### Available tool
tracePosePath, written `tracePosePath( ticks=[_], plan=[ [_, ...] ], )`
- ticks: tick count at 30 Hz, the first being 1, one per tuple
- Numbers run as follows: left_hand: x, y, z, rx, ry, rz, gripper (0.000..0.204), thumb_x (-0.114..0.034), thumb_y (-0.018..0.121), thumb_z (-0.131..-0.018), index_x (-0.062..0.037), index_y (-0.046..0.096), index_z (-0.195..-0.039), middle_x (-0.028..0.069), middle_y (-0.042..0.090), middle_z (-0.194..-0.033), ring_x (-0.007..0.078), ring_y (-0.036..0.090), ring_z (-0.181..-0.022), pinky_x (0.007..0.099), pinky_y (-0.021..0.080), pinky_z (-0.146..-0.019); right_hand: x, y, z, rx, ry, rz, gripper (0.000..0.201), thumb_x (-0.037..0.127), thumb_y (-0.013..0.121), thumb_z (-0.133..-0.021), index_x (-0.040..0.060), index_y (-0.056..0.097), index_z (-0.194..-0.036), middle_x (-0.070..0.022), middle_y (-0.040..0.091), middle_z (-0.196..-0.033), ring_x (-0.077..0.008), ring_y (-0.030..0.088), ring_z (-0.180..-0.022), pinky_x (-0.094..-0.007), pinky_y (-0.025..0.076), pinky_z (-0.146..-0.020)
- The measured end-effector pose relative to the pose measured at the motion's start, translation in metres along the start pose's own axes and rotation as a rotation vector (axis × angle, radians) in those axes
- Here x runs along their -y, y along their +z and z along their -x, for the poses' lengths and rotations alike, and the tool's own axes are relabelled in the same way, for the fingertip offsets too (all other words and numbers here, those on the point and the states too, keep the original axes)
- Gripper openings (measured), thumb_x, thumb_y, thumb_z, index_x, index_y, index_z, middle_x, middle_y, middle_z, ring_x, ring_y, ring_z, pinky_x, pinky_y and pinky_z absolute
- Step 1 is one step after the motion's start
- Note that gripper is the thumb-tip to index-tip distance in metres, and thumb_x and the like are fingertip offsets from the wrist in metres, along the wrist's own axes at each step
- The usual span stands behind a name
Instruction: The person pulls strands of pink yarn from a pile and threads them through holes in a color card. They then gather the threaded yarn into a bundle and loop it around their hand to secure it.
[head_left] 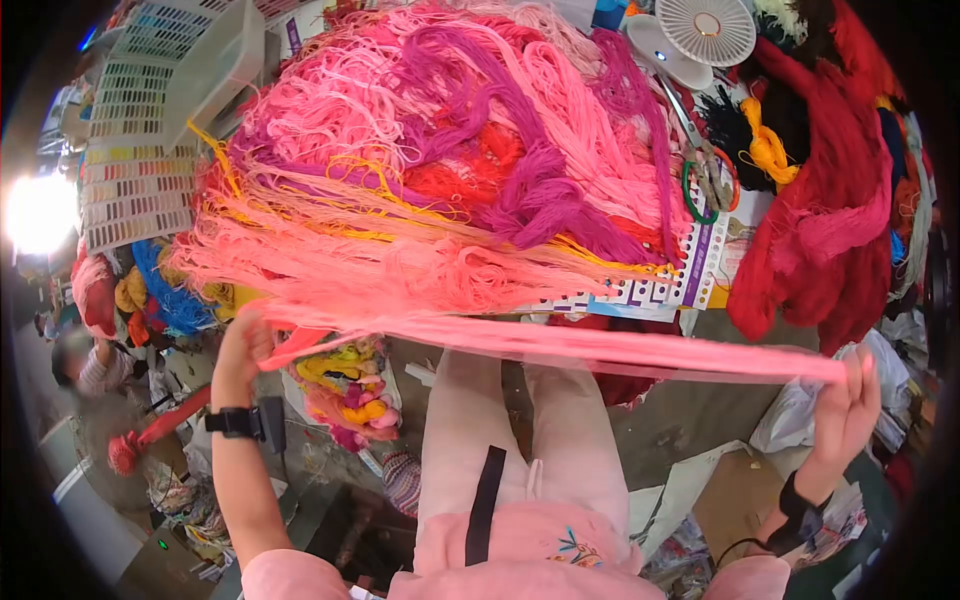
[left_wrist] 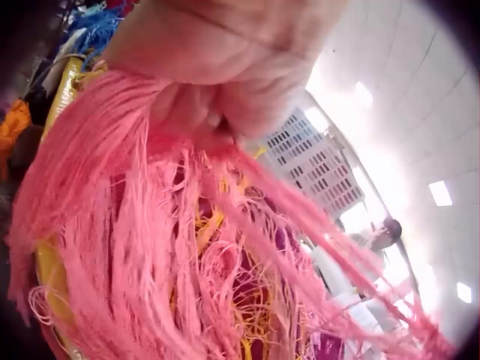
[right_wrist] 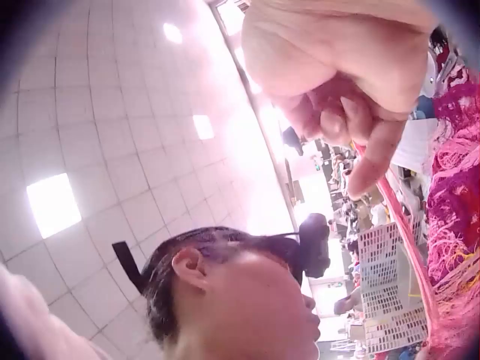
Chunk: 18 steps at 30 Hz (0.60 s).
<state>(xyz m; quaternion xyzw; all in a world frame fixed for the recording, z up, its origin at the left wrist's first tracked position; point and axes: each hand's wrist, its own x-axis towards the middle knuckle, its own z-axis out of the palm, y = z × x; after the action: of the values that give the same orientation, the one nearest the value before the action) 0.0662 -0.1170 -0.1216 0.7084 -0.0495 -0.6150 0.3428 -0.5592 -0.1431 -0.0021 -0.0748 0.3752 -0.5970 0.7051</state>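
A long skein of pink yarn (head_left: 560, 345) is stretched sideways between both hands, just in front of the table edge. My left hand (head_left: 247, 345) grips its left end, and in the left wrist view loose pink strands (left_wrist: 112, 187) fan out below the curled fingers. At the far right my right hand (head_left: 848, 400) holds the other end, fingers curled round it; the right wrist view shows the strand (right_wrist: 405, 240) running away taut from those fingers. Behind the skein lies a large heap of pink yarn (head_left: 350, 100) with purple yarn (head_left: 540, 190) and yellow threads across it.
Scissors (head_left: 690, 125) and a small white fan (head_left: 705, 30) lie at the back right. Dark red yarn (head_left: 830, 220) hangs over the right edge. White slotted panels (head_left: 135, 195) stand at the left. Another person (head_left: 95, 365) is beyond the left arm.
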Motion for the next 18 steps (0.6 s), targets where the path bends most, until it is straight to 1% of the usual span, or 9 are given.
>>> tracePosePath(
  ticks=[1, 3, 5, 8, 9, 11, 13, 14, 18],
  plan=[
    [0.002, -0.008, 0.003, 0.006, -0.009, -0.001, 0.022, -0.018, 0.048, -0.077, -0.0160, 0.038, -0.057, -0.0096, 0.026, -0.044, 0.0026, 0.021, -0.032, 0.0179, 0.017, -0.029, 0.018, -0.010, -0.001, -0.203, 0.012, -0.100, 0.020, 0.013, 0.031, -0.088, 0.0080, 0.030, -0.069, -0.0006, 0.025, -0.059, -0.0090, 0.028, -0.051, -0.0251, 0.037, -0.054],
    [0.001, -0.030, 0.005, -0.177, 0.073, 0.146, 0.011, -0.018, 0.053, -0.074, -0.0097, 0.050, -0.068, -0.0086, 0.030, -0.045, 0.0014, 0.020, -0.031, 0.0166, 0.011, -0.028, 0.052, -0.045, -0.004, -0.071, 0.003, -0.210, 0.021, 0.010, 0.030, -0.088, 0.0077, 0.027, -0.066, -0.0001, 0.023, -0.059, -0.0089, 0.027, -0.051, -0.0271, 0.041, -0.059],
    [-0.012, -0.016, 0.015, -0.258, 0.055, -0.031, 0.013, -0.017, 0.054, -0.072, -0.0085, 0.051, -0.062, -0.0063, 0.039, -0.048, 0.0048, 0.031, -0.032, 0.0167, 0.021, -0.029, 0.072, -0.071, -0.006, -0.149, -0.053, -0.118, 0.021, 0.009, 0.030, -0.087, 0.0074, 0.028, -0.066, 0.0000, 0.024, -0.059, -0.0089, 0.027, -0.050, -0.0280, 0.043, -0.062],
    [-0.011, -0.043, 0.004, -0.815, 0.506, -1.403, 0.021, -0.015, 0.054, -0.064, 0.0022, 0.058, -0.075, 0.0162, 0.057, -0.063, 0.0279, 0.056, -0.057, 0.0351, 0.044, -0.053, 0.086, -0.096, -0.014, -0.174, -0.095, -0.079, 0.021, 0.008, 0.032, -0.086, 0.0069, 0.028, -0.066, 0.0001, 0.023, -0.057, -0.0088, 0.026, -0.048, -0.0304, 0.045, -0.068],
    [-0.014, -0.053, 0.005, -0.815, 0.507, -1.403, 0.021, -0.015, 0.054, -0.064, 0.0022, 0.058, -0.075, 0.0162, 0.057, -0.063, 0.0279, 0.056, -0.057, 0.0351, 0.044, -0.053, 0.093, -0.103, -0.018, -0.121, -0.085, -0.133, 0.021, 0.007, 0.033, -0.086, 0.0067, 0.028, -0.065, 0.0001, 0.023, -0.056, -0.0088, 0.027, -0.047, -0.0317, 0.046, -0.071],
    [-0.026, -0.069, 0.004, -0.891, 0.714, -1.660, 0.021, -0.016, 0.052, -0.063, -0.0033, 0.059, -0.078, 0.0189, 0.056, -0.069, 0.0331, 0.056, -0.066, 0.0401, 0.043, -0.060, 0.132, -0.128, -0.020, -0.264, -0.142, -0.044, 0.023, 0.007, 0.034, -0.086, 0.0064, 0.029, -0.063, 0.0003, 0.023, -0.054, -0.0083, 0.025, -0.044, -0.0289, 0.046, -0.068],
    [-0.045, -0.071, 0.013, -0.953, 0.563, -1.619, 0.021, -0.017, 0.052, -0.062, -0.0081, 0.060, -0.079, 0.0156, 0.058, -0.073, 0.0330, 0.055, -0.071, 0.0413, 0.042, -0.062, 0.180, -0.156, -0.020, -0.851, -0.556, 0.195, 0.024, 0.007, 0.034, -0.085, 0.0064, 0.030, -0.061, 0.0007, 0.024, -0.053, -0.0080, 0.025, -0.043, -0.0236, 0.045, -0.062],
    [-0.049, -0.061, 0.016, -0.889, 0.589, -1.617, 0.021, -0.019, 0.052, -0.062, -0.0083, 0.060, -0.079, 0.0164, 0.057, -0.074, 0.0335, 0.054, -0.070, 0.0415, 0.042, -0.062, 0.220, -0.214, -0.012, -0.436, -0.322, 0.165, 0.025, 0.006, 0.036, -0.085, 0.0060, 0.031, -0.061, 0.0002, 0.027, -0.052, -0.0086, 0.026, -0.043, -0.0197, 0.043, -0.056],
    [-0.055, -0.055, -0.008, -1.017, 0.722, -1.715, 0.022, -0.016, 0.050, -0.064, -0.0065, 0.058, -0.083, 0.0155, 0.057, -0.072, 0.0299, 0.056, -0.069, 0.0396, 0.043, -0.060, 0.222, -0.236, -0.045, -0.329, -0.396, 0.146, 0.021, 0.006, 0.038, -0.084, 0.0040, 0.036, -0.063, -0.0031, 0.036, -0.054, -0.0093, 0.036, -0.047, -0.0228, 0.043, -0.060]
  ],
)
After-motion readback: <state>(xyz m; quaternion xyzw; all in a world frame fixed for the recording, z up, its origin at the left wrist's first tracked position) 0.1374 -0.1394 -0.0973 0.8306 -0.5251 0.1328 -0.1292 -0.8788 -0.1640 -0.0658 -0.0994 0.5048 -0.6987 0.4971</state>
